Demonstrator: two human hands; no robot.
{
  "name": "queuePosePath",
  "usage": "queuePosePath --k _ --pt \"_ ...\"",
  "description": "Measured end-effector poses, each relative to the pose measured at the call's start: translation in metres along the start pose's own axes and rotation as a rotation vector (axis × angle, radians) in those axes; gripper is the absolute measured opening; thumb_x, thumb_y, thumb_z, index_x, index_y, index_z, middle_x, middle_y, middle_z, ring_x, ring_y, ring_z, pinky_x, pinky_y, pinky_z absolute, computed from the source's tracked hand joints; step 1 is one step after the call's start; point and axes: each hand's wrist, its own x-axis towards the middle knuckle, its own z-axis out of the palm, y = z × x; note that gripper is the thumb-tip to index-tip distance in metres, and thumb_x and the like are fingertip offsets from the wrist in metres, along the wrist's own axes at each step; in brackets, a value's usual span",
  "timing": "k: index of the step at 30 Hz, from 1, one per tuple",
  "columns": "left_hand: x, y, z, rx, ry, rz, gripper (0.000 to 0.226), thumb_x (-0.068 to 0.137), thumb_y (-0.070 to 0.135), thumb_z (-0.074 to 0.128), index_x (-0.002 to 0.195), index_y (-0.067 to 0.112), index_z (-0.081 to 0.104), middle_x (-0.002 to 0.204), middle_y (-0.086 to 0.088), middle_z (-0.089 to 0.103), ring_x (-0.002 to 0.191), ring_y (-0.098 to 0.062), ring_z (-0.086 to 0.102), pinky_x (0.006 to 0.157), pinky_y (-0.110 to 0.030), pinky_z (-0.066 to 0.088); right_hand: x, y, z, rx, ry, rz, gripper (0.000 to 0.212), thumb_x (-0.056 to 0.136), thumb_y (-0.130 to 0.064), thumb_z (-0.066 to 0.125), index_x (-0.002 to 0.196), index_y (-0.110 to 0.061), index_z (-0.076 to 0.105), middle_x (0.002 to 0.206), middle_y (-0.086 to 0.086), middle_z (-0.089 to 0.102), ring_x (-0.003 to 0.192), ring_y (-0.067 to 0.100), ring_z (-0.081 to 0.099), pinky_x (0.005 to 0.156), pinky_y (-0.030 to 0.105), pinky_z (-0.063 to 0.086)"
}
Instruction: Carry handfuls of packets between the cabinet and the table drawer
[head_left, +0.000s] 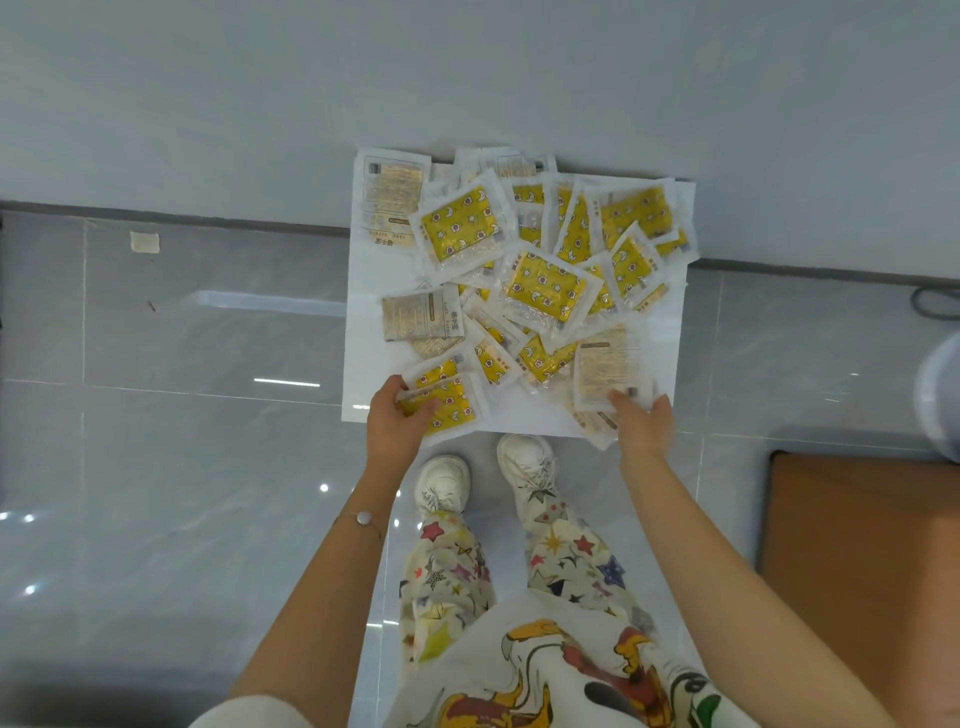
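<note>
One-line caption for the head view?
Left hand grips a yellow packet; right hand touches a beige packet on white sheet.

Both hands reach down: left (395, 423) curled, right (641, 423) extended.

Readable text is scarce. The beige packet (422, 317) at mid-left of the pile carries large Chinese characters along its right edge, seen sideways, looks like 暖手宝, with a line of small Latin capitals beside them, too blurred to spell. The beige packet (390, 200) at the upper left of the pile shows the same characters upside down along its lower edge, over a line of fine print, illegible. Yellow packets (462, 223) show only moon and star pictures, with small unreadable marks at one edge.
</note>
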Motion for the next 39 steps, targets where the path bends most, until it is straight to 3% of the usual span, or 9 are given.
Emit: queuePosePath --k 2,5,11,15,20,27,31,35,39 --pt "-0.008 -0.001 -0.003 -0.051 -0.016 -0.025 0.023 0.084 0.011 0.070 0.080 0.021 0.050 0.077 0.003 0.059 0.071 -0.016 0.059 0.063 -0.025 0.051 -0.004 0.004 -0.008 0.086 0.011 0.003 0.038 0.088 -0.009 0.064 0.122 -0.011 0.048 0.121 0.008 0.059 0.108 0.027 0.061 0.093 0.043 0.053" --pt "-0.019 0.001 -0.011 -0.126 -0.067 -0.023 0.020 0.082 0.018 0.073 0.093 0.019 0.057 0.089 -0.003 0.067 0.083 -0.022 0.066 0.074 -0.036 0.057 -0.014 0.004 -0.018 0.160 -0.001 -0.027 0.039 0.088 -0.004 0.060 0.122 -0.019 0.047 0.119 0.004 0.060 0.109 0.026 0.061 0.092 0.048 0.053" --pt "-0.048 0.023 -0.027 -0.317 -0.045 0.044 0.023 0.088 0.010 0.066 0.106 0.020 0.056 0.102 -0.003 0.067 0.094 -0.020 0.068 0.078 -0.038 0.058 -0.050 -0.020 -0.040 0.120 -0.093 -0.225 0.032 0.090 -0.002 0.058 0.117 -0.015 0.047 0.119 0.007 0.061 0.107 0.024 0.063 0.077 0.033 0.057" --pt "-0.078 0.059 -0.052 -0.429 0.005 0.120 0.024 0.087 0.008 0.067 0.108 0.019 0.060 0.106 -0.006 0.068 0.097 -0.020 0.068 0.078 -0.036 0.058 -0.095 -0.062 -0.047 0.052 -0.264 -0.386 0.031 0.090 -0.003 0.059 0.117 -0.013 0.049 0.113 0.004 0.063 0.099 0.018 0.064 0.063 0.016 0.056" --pt "-0.131 0.107 -0.096 -0.564 0.132 0.194 0.033 0.086 0.011 0.070 0.117 0.010 0.058 0.111 -0.009 0.067 0.100 -0.022 0.068 0.082 -0.040 0.058 -0.165 -0.123 -0.044 -0.003 -0.575 -0.468 0.038 0.091 -0.003 0.060 0.123 -0.017 0.046 0.109 -0.006 0.064 0.097 0.009 0.065 0.065 0.019 0.057" --pt "-0.235 0.143 -0.177 -0.800 0.361 0.224 0.036 0.088 0.010 0.067 0.118 0.019 0.049 0.104 0.003 0.067 0.088 -0.010 0.071 0.066 -0.021 0.056 -0.287 -0.180 -0.044 -0.186 -0.848 -0.682 0.037 0.090 -0.008 0.063 0.122 -0.018 0.047 0.109 -0.006 0.064 0.099 0.009 0.066 0.075 0.025 0.058" --pt "-0.292 0.125 -0.223 -0.968 0.497 0.187 0.040 0.088 0.014 0.067 0.123 0.021 0.048 0.103 0.003 0.068 0.085 -0.015 0.072 0.063 -0.026 0.057 -0.362 -0.186 -0.036 -0.292 -1.013 -0.780 0.035 0.091 -0.005 0.061 0.118 -0.021 0.046 0.105 -0.008 0.065 0.092 0.005 0.066 0.066 0.019 0.056" --pt "-0.338 0.087 -0.270 -1.111 0.622 0.192 0.031 0.089 0.011 0.065 0.111 0.030 0.053 0.106 -0.001 0.068 0.089 -0.019 0.071 0.066 -0.029 0.057 -0.436 -0.168 -0.012 -0.403 -1.156 -0.871 0.032 0.091 -0.005 0.061 0.118 -0.017 0.047 0.110 -0.003 0.065 0.094 0.010 0.066 0.062 0.020 0.055" --pt "-0.380 0.037 -0.316 -1.216 0.794 0.187 0.032 0.091 0.003 0.059 0.108 0.029 0.052 0.100 0.000 0.067 0.078 -0.013 0.070 0.062 -0.025 0.057 -0.515 -0.133 0.022 -0.498 -1.283 -0.938 0.032 0.091 -0.005 0.061 0.116 -0.017 0.046 0.106 -0.006 0.063 0.091 0.010 0.066 0.061 0.019 0.056"
